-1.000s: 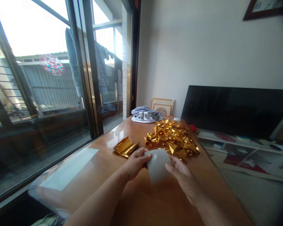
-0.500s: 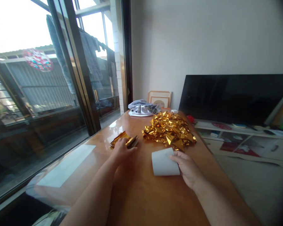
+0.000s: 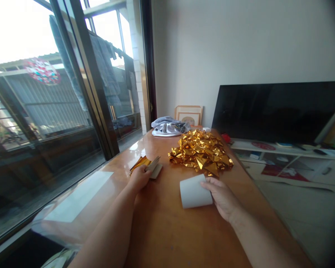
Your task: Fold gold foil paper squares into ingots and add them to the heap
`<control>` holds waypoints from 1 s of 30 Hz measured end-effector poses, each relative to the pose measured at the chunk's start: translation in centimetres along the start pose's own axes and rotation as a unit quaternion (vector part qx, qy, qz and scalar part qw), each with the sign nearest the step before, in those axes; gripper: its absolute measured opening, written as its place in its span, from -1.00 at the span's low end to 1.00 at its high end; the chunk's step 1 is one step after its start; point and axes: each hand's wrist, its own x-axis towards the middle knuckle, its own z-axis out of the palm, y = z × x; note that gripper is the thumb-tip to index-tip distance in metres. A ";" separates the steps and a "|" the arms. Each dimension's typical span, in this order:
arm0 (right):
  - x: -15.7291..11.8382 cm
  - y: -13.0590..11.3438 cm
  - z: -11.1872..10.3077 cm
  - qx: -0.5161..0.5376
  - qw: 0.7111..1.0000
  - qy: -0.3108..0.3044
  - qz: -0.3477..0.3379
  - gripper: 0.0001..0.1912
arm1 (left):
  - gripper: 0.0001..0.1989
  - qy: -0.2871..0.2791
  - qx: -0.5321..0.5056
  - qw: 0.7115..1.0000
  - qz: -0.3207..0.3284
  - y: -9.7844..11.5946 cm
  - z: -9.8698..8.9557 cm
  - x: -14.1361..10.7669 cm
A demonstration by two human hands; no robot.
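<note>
My left hand (image 3: 139, 178) pinches part of a small stack of gold foil paper (image 3: 142, 161) on the left of the table; several sheets at its right side are lifted, their dull pale backs showing. My right hand (image 3: 218, 193), fingers closed, grips the right edge of a white curled sheet of paper (image 3: 194, 191), held over the table's middle. Just beyond that sheet spreads a big heap of folded gold foil pieces (image 3: 201, 152); neither hand touches it.
The brown wooden table (image 3: 159, 230) runs away from me. On its left lie a white sheet (image 3: 80, 195) and clear plastic. Folded clothes (image 3: 169, 126) and a picture frame (image 3: 188, 113) are at the far end. A television (image 3: 279, 111) stands right, glass doors left.
My left hand has closed its fingers on the foil stack and turned up some sheets, baring their pale backs. My right hand and its white sheet have barely moved.
</note>
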 end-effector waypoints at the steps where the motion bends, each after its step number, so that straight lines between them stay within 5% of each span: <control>1: 0.0 -0.1 0.0 0.000 1.000 0.000 -0.001 -0.70 | -0.85 -0.001 0.000 1.000 -0.004 0.0 0.0 0.0; 7: -0.2 -0.4 0.1 -0.008 1.000 0.006 0.003 -0.71 | -0.84 -0.043 0.032 0.998 0.018 -0.1 0.4 0.0; 16: -0.3 -0.6 0.3 0.000 1.000 0.013 0.010 -0.73 | -0.74 -0.037 0.097 0.993 0.049 0.1 1.0 -0.1; 24: -0.2 -0.3 0.2 0.000 1.000 0.012 -0.001 -0.75 | -0.90 0.002 0.087 0.996 0.031 -0.1 0.2 0.0; 30: -0.2 -0.3 0.3 0.004 1.000 0.006 0.000 -0.74 | -0.75 0.012 0.049 0.999 0.007 -0.1 -0.1 0.1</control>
